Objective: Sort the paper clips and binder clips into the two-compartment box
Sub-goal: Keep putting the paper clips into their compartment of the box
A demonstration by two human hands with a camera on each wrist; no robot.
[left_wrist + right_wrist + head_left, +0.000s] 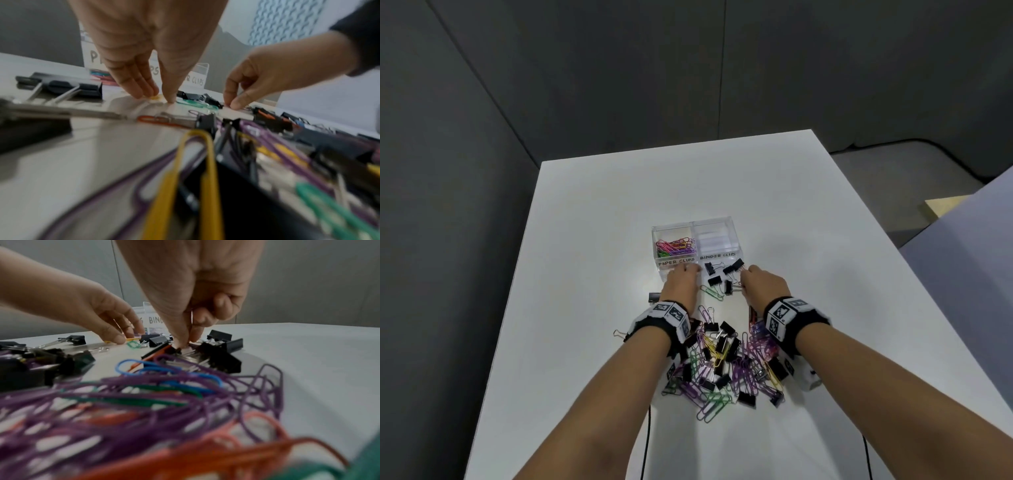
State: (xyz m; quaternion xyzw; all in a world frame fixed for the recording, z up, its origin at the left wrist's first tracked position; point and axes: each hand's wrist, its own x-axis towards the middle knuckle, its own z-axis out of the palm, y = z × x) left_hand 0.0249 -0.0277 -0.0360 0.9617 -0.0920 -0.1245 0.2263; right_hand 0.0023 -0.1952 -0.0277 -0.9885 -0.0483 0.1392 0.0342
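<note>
A clear two-compartment box (pixel 736 240) stands mid-table. Its left half, labelled PAPER CLIPS, holds coloured paper clips (pixel 674 246); the right half, labelled BINDER CLIPS, shows nothing inside. My left hand (pixel 686 271) is down on the table just in front of the box, thumb and fingers pinching a yellow paper clip (pixel 154 97). My right hand (pixel 185 344) is down among a few black binder clips and pinches the wire handle of one binder clip (pixel 734 266). A mixed pile (pixel 726 363) of paper clips and binder clips lies under my wrists.
A green paper clip (pixel 712 293) lies between my hands. One black binder clip (pixel 654 296) sits left of my left wrist. The white table (pixel 585 240) ends at the left, far and right edges. Cables hang off its near edge.
</note>
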